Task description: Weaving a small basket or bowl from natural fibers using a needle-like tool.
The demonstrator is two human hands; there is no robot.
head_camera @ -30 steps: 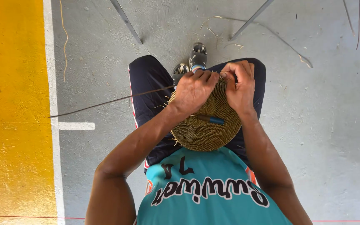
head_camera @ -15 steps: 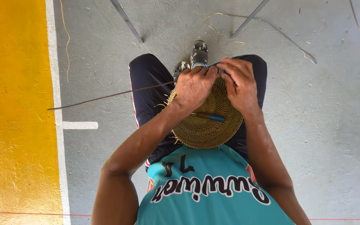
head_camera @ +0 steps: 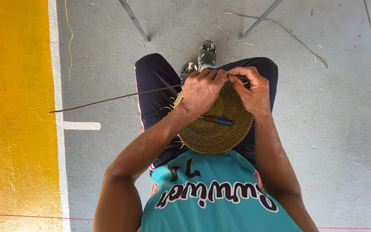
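Head view looks straight down on a seated person whose lap holds a round woven disc (head_camera: 213, 129) of tan fibre, lying just above the teal jersey (head_camera: 211, 197) and across the dark shorts (head_camera: 155, 86). At the disc's twelve o'clock edge both hands meet: the left hand (head_camera: 200, 90) lies knuckles-up over the rim at about eleven o'clock, fingers curled tight and pinched on the weave, and the right hand (head_camera: 252, 88) sits at one o'clock, thumb and fingertips closed narrowly on the same stretch of rim, the two hands touching. A long thin strand (head_camera: 112, 98) runs out from under the left hand toward nine o'clock, ending over the grey concrete floor (head_camera: 344, 129). A small tool with a blue handle (head_camera: 217, 120) lies on the disc near its centre, just below the left hand. Two patterned shoes (head_camera: 206, 53) show beyond the knees at twelve o'clock. A yellow painted band (head_camera: 13, 116) fills the nine o'clock side, edged by a white line (head_camera: 56, 86). Loose fibre scraps (head_camera: 288, 34) lie at one o'clock.
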